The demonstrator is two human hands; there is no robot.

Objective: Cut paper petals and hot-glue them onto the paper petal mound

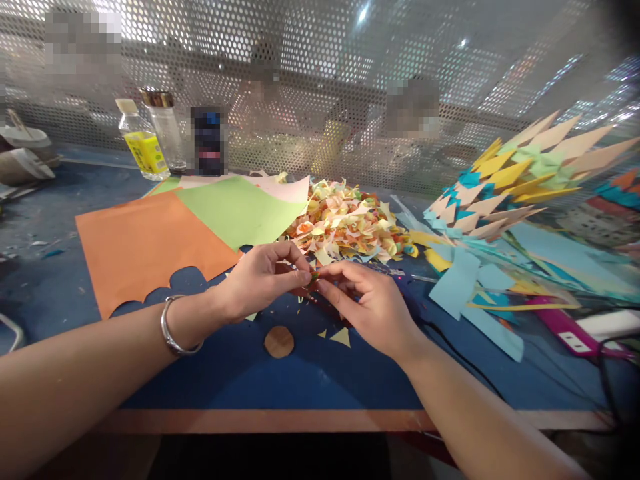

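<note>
Over the middle of the table, my left hand [273, 277] and my right hand [367, 303] meet fingertip to fingertip. Between them they pinch a tiny green and orange piece [314, 275], mostly covered by the fingers; it may be paper, but its kind is unclear. A round brown disc [279, 341] lies on the blue tabletop just below the hands. Close to it are pale yellow paper scraps [341, 337]. Beyond my left wrist an orange paper sheet [150, 247] with scalloped cut-outs along its near edge overlaps a light green sheet [245, 207].
Behind my hands rises a heap of coloured paper snippets [350, 223]. On the right stand a spiky folded-paper piece [510, 177], blue paper strips [455, 283] and a magenta power strip [565, 327] with cables. A yellow-labelled bottle [143, 147] stands before the perforated metal screen [320, 87].
</note>
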